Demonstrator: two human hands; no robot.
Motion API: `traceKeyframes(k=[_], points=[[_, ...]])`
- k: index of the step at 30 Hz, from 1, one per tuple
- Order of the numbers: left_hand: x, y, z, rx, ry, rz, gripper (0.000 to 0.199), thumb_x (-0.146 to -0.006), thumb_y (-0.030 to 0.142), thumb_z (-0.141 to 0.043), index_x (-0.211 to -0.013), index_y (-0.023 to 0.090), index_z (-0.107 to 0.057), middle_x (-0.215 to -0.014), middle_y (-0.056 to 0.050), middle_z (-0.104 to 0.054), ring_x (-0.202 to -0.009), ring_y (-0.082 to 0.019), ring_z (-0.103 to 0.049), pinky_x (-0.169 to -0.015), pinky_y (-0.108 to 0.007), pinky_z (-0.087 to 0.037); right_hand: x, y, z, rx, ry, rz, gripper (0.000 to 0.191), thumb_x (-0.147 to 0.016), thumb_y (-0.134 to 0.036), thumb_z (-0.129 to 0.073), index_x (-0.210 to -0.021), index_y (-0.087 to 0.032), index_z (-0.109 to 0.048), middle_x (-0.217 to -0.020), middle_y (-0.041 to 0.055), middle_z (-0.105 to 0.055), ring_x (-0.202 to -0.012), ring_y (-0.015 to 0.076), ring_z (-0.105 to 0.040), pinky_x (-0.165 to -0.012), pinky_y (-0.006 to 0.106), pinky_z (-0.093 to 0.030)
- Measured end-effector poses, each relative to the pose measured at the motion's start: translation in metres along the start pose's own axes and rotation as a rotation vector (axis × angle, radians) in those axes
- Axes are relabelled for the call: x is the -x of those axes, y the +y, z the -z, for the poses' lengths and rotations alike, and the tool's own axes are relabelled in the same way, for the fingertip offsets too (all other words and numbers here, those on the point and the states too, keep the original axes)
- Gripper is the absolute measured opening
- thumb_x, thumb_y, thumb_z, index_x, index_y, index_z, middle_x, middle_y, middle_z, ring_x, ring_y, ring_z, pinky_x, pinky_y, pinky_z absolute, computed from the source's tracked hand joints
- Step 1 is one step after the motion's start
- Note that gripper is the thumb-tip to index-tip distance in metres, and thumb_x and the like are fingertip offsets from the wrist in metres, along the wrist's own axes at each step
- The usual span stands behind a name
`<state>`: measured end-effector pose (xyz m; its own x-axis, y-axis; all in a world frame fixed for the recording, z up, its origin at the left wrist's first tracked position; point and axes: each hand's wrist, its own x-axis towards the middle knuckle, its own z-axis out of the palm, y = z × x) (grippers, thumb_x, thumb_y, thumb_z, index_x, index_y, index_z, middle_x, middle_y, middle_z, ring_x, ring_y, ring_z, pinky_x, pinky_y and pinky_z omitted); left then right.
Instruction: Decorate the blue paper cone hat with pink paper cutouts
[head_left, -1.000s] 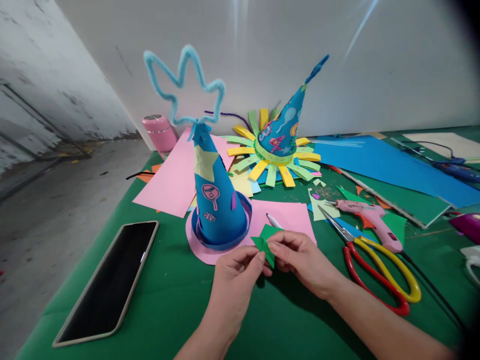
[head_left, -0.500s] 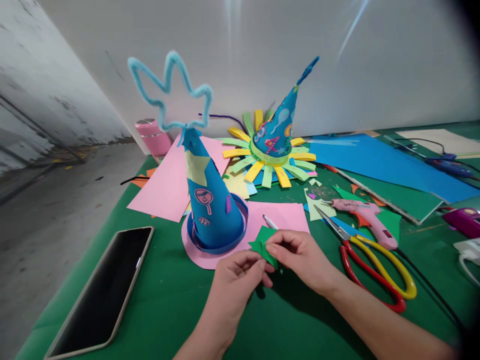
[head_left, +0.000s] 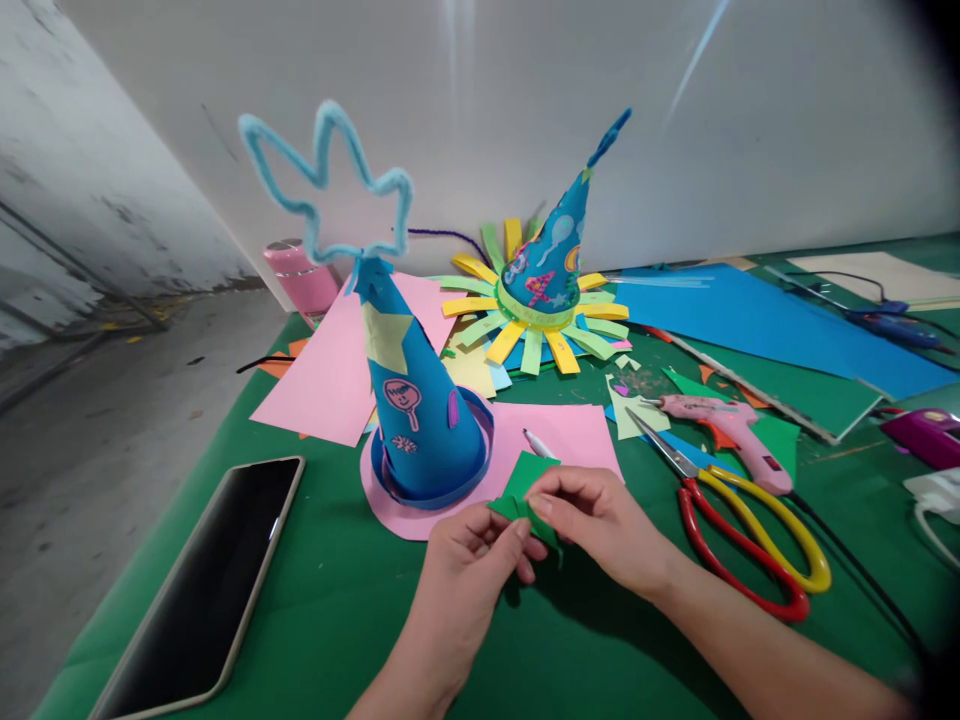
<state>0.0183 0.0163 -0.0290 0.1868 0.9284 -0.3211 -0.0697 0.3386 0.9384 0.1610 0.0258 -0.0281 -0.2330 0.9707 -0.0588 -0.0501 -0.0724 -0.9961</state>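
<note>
Between my two hands is a piece of green paper (head_left: 534, 472), creased and pointed at its edges. My left hand (head_left: 480, 560) pinches its lower left side between thumb and fingers. On its right side my right hand (head_left: 592, 515) grips it with thumb and forefinger. Just behind my hands stands a blue cone hat (head_left: 427, 425) on a pink paper brim, with a yellow star, small stickers and a light blue pipe-cleaner star shape (head_left: 324, 150) on top. A white marker (head_left: 537, 443) lies on pink paper (head_left: 577, 425) beyond my fingers.
Scissors (head_left: 720, 520) with red and yellow handles lie at my right, beside a pink glue gun (head_left: 735, 430). A phone (head_left: 206, 580) is at the left. A second cone hat (head_left: 551, 260) with paper strips stands behind, near a blue sheet (head_left: 772, 320) and a pink container (head_left: 301, 280).
The green paper has tilted slightly, and its left point now sits closer to my left thumb. Both hands keep hold of it. The view has shifted a little.
</note>
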Motion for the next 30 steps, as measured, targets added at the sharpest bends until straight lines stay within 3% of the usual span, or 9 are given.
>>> traceKeyframes(k=[6,15,22,30], points=[[-0.002,0.000,-0.002,-0.039,-0.032,-0.031,0.013,-0.070,0.020,-0.061,-0.059,0.013,-0.062,-0.053,-0.001,-0.062,-0.050,-0.011,-0.052,-0.051,-0.022,-0.038,0.001,0.005,-0.005,-0.133,-0.032,-0.003,0.016,-0.079,-0.027,-0.056,-0.068,-0.016,-0.052,-0.054,-0.0045,-0.051,-0.050,0.0089,-0.052,-0.049,0.022,-0.039],[0.002,0.001,-0.009,-0.076,0.026,-0.009,0.016,-0.067,0.018,-0.060,-0.051,0.013,-0.058,-0.044,0.002,-0.053,-0.044,-0.009,-0.046,-0.046,-0.020,-0.034,0.008,0.012,-0.012,0.145,0.126,0.113,0.016,-0.081,-0.021,-0.051,-0.066,-0.018,-0.047,-0.060,-0.0045,-0.045,-0.047,0.0072,-0.046,-0.044,0.020,-0.035],[0.004,0.000,-0.008,-0.053,0.032,-0.005,0.015,-0.069,0.018,-0.058,-0.054,0.014,-0.059,-0.046,0.001,-0.054,-0.044,-0.009,-0.045,-0.045,-0.020,-0.033,0.008,0.014,-0.013,0.082,0.084,0.057,0.018,-0.083,-0.027,-0.051,-0.068,-0.017,-0.049,-0.063,-0.0041,-0.045,-0.046,0.0067,-0.049,-0.043,0.020,-0.036],[0.004,0.004,-0.010,-0.058,-0.010,-0.013,0.012,-0.065,0.017,-0.058,-0.053,0.013,-0.059,-0.045,0.003,-0.052,-0.045,-0.009,-0.044,-0.046,-0.020,-0.034,0.010,0.014,-0.012,0.178,0.102,0.150,0.018,-0.083,-0.024,-0.050,-0.066,-0.018,-0.048,-0.064,-0.0034,-0.044,-0.050,0.0075,-0.045,-0.046,0.021,-0.036]])
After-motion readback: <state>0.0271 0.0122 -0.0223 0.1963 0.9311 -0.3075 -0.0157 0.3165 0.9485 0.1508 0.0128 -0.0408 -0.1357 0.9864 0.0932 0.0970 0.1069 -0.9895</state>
